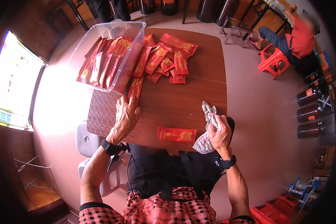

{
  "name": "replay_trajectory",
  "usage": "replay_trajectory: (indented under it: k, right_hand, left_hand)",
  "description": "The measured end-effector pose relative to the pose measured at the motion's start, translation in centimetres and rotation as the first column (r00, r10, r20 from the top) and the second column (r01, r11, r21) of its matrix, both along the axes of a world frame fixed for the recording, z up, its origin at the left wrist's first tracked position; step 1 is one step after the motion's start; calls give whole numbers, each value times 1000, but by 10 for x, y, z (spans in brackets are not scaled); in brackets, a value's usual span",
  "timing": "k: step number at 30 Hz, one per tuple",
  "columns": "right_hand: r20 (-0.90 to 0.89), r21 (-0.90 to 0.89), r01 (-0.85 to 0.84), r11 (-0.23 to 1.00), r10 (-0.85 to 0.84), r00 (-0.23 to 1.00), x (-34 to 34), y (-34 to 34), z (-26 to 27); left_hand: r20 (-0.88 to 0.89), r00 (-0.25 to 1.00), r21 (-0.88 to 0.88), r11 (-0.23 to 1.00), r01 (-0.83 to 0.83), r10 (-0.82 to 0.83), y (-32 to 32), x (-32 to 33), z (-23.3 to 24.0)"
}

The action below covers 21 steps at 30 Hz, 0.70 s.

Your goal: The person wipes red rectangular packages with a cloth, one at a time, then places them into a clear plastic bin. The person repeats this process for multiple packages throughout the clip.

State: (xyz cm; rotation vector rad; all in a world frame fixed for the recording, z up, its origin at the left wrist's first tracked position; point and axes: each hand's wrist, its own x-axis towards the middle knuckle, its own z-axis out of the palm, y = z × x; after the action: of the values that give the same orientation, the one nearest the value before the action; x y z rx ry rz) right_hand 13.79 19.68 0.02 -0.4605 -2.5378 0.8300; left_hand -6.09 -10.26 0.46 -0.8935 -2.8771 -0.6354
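My left hand [126, 116] reaches to a red sachet [135, 88] beside the clear plastic bin [141, 36]; its fingertips are at the sachet's near end, and whether they grip it I cannot tell. My right hand [219, 131] is closed around a crumpled whitish cloth [205, 142] at the table's right edge. Between my hands, one red sachet with gold print [177, 134] lies flat near the front edge of the wooden table [168, 109]. Several like it stand in the bin [100, 64], and a loose pile of red sachets [168, 57] lies to its right.
Left of my legs stands a grey plastic seat [86, 138]. A person in a red top [299, 37] sits on a red plastic stool [273, 60] at the upper right. Dark jars [309, 114] line the right side, and a small stool [236, 28] stands behind the table.
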Motion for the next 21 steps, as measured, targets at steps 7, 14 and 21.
replay_trajectory:
  k: [7,14,21]
  right_hand:
    - [-30,11,14,1000,-14,999,-1,0,-1]
    - [-18,8,31,999,-31,999,0,0,-1]
    - [-26,-20,46,999,-47,999,0,-2,0]
  left_hand:
    - [28,954,20,955,297,-298,36,20,6]
    - [-150,931,-12,942,335,-333,63,-5,6]
    - [-74,902,-99,903,419,-426,54,-33,-9]
